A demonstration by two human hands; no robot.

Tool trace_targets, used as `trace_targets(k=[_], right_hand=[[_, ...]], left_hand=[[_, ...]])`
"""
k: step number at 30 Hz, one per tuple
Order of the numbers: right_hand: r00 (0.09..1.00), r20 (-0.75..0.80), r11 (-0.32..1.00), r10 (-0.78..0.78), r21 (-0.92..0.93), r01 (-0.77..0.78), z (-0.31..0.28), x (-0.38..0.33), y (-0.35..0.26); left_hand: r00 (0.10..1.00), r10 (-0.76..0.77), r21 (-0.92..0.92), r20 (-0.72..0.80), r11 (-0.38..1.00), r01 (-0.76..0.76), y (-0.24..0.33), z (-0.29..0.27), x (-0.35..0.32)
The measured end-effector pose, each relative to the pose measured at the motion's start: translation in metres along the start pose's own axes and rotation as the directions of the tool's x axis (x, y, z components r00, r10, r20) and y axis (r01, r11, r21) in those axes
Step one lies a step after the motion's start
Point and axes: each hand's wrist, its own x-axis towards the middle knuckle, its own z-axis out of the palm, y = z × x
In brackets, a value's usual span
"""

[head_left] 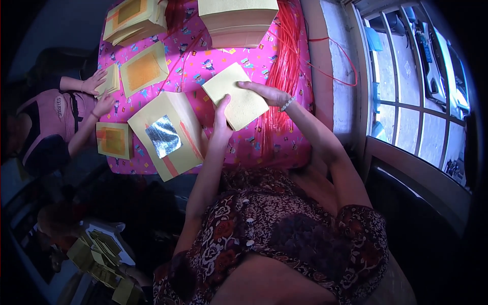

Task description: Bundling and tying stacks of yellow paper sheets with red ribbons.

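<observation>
A squared stack of pale yellow joss paper (235, 104) is held between my two hands above the pink table, its plain side up. My left hand (222, 116) grips its lower left edge, thumb on top. On its upper right edge my right hand (265, 93) is closed, the thumb lying over the top sheet. The fingers beneath the stack are hidden. Just left of my left hand lies a larger pile of joss paper (190, 119), with a silver foil square (164, 136) and red-orange bands on its top sheet.
A pink patterned cloth (190, 66) covers the table. Tall paper stacks (237, 20) stand at the far side, and red plastic strings (284, 76) hang along the right. At left, another person's hands (96, 84) touch small papers. A barred window (417, 81) is on the right.
</observation>
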Motion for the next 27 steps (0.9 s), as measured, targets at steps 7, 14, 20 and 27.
trace_targets(k=[7, 14, 20, 27], right_hand=[[1.000, -0.005, 0.999, 0.012, 0.051, -0.011, -0.001, -0.002, -0.006], [0.998, -0.053, 0.996, -0.017, -0.083, 0.012, 0.000, -0.011, -0.011], [0.996, -0.062, 0.985, 0.068, -0.154, -0.077, -0.008, -0.007, -0.006], [0.984, -0.152, 0.953, 0.095, -0.273, -0.134, 0.003, -0.005, -0.022]], left_hand=[[0.996, -0.002, 0.072, -0.086, 0.997, 0.009, -0.003, 0.005, 0.003], [0.999, 0.031, 0.010, -0.011, 0.999, -0.031, -0.008, 0.000, 0.005], [0.990, 0.132, 0.083, -0.052, 0.988, -0.127, -0.021, -0.018, 0.009], [0.995, 0.039, -0.025, -0.096, 0.999, -0.042, -0.016, -0.005, -0.003]])
